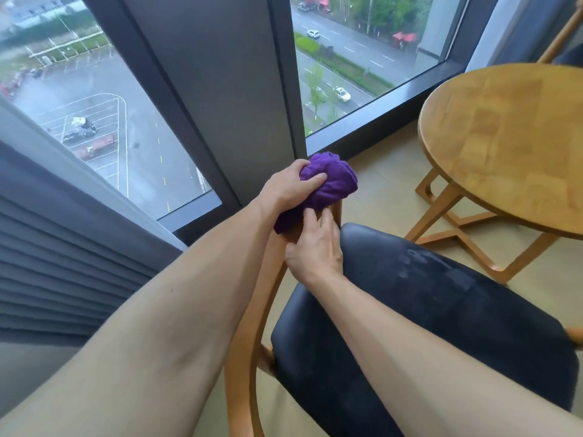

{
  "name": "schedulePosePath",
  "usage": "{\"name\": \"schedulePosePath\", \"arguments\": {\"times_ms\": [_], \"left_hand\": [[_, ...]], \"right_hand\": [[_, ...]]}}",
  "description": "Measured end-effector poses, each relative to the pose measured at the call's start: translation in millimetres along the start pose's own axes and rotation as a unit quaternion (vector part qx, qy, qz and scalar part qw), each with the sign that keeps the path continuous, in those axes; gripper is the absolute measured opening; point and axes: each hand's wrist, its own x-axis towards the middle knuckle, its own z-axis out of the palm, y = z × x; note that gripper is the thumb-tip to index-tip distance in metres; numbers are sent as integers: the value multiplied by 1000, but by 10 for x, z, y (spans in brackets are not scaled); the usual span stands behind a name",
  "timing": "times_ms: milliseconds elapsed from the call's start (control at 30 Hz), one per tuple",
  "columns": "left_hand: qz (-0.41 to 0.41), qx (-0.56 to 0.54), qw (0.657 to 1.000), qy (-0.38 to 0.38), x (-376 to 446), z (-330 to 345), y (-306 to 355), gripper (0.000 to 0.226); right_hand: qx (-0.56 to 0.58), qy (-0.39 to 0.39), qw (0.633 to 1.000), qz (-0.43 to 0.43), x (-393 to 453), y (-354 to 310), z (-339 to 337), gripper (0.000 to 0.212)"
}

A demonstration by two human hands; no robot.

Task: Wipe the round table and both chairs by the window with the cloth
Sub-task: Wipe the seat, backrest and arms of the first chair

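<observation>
Beside the window, your left hand [288, 184] is closed around the bunched purple cloth [328, 184], pressing it onto the front end of the chair's wooden armrest [252, 326]. Your right hand [315, 247] lies loosely open against that armrest, fingertips touching the cloth (gripping nothing). Right of the chair stands the round table [504, 146].

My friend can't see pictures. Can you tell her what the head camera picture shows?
A person's left hand presses a bunched purple cloth onto the wooden arm of a chair with a black seat, while the right hand touches the cloth's lower edge. A round wooden table stands to the right, by a big window.
</observation>
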Motion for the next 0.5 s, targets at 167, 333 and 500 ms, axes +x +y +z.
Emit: {"name": "schedulePosePath", "arguments": {"times_ms": [167,333,500], "left_hand": [[-57,-200,969,-137,247,-99,-242,43],[49,-332,923,-186,0,-79,-677,40],[19,-476,857,-199,-644,39,-1159,31]], "right_hand": [[-78,13,996,-41,129,57,26,54],[-131,103,986,-17,91,-52,279,47],[-150,123,981,30,76,-155,426,52]]}}
